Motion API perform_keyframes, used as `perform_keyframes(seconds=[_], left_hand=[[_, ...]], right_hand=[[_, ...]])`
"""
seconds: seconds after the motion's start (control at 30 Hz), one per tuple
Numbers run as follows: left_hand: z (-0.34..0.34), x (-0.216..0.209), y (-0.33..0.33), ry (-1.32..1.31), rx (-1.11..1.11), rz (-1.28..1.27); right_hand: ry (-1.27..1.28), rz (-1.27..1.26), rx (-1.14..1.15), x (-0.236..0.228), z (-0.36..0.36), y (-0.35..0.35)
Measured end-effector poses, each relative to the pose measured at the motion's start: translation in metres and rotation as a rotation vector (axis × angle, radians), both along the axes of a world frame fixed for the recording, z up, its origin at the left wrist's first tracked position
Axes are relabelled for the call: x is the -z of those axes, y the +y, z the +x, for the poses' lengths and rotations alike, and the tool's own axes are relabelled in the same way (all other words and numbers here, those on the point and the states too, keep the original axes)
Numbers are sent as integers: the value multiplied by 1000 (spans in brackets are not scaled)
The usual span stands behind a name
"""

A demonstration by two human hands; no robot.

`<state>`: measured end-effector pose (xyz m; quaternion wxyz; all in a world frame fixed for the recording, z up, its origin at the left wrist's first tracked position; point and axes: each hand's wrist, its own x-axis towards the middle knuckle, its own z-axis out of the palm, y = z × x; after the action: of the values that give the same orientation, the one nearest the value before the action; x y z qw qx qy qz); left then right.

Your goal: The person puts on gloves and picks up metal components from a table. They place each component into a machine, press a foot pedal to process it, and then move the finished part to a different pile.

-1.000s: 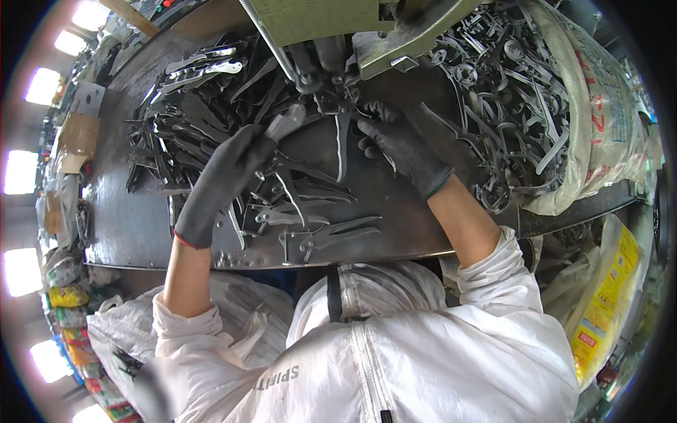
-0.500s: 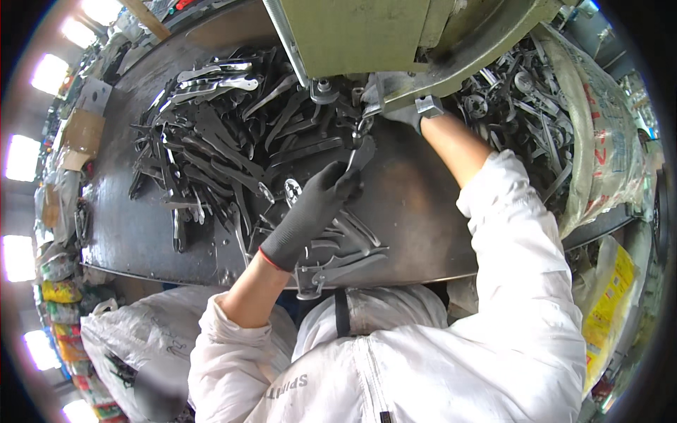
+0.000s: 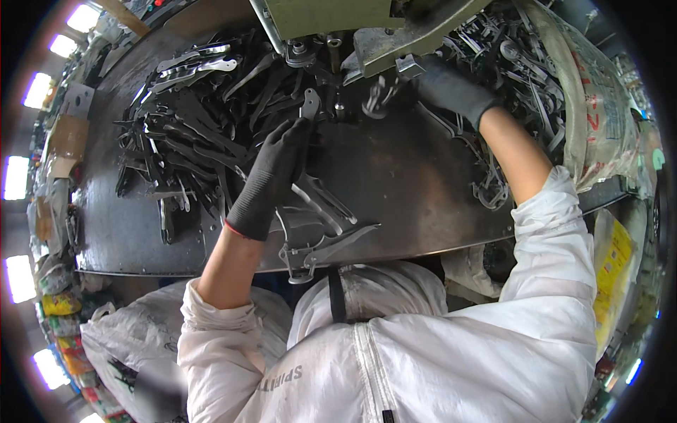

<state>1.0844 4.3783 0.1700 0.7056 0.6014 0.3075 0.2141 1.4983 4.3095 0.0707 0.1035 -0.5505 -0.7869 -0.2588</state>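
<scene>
My left hand (image 3: 271,166), in a dark grey glove with a red cuff edge, is closed around a flat metal lever (image 3: 309,103) whose rounded, holed end sticks up past the fingers. The rest of that lever is hidden by the glove. My right hand (image 3: 455,92), also gloved, is smeared by motion beside the machine's metal block (image 3: 410,67), and its fingers do not show clearly. Left of it is a small blurred metal piece (image 3: 376,99); whether the hand holds it cannot be told. Below the left hand lie several assembled metal handles (image 3: 321,247) at the table's front edge.
The green machine (image 3: 331,17) overhangs the table's far side, with a vertical pin (image 3: 339,106) beneath. Dark levers (image 3: 194,134) are heaped at left. A sack of metal parts (image 3: 575,99) stands at right, with linked metal parts (image 3: 490,192) nearby on the metal table (image 3: 416,190).
My left hand has drawn back leftward from the machine with the lever. My right hand has moved right, away from under the machine's arm. The metal parts at the right have come into sight.
</scene>
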Motion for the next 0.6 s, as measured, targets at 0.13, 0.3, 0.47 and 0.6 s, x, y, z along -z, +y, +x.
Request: perform_keyframes(seconds=[0.13, 0.3, 0.47, 0.6], left_hand=[[-20, 0, 11, 110, 1, -38], [2, -2, 12, 164, 32, 27], [8, 5, 18, 171, 45, 19], [16, 6, 18, 132, 50, -49]], right_hand=[[648, -267, 131, -95, -127, -13], [2281, -506, 337, -94, -190, -18], [2182, -547, 366, -108, -216, -24], [1946, -478, 279, -92, -216, -23]])
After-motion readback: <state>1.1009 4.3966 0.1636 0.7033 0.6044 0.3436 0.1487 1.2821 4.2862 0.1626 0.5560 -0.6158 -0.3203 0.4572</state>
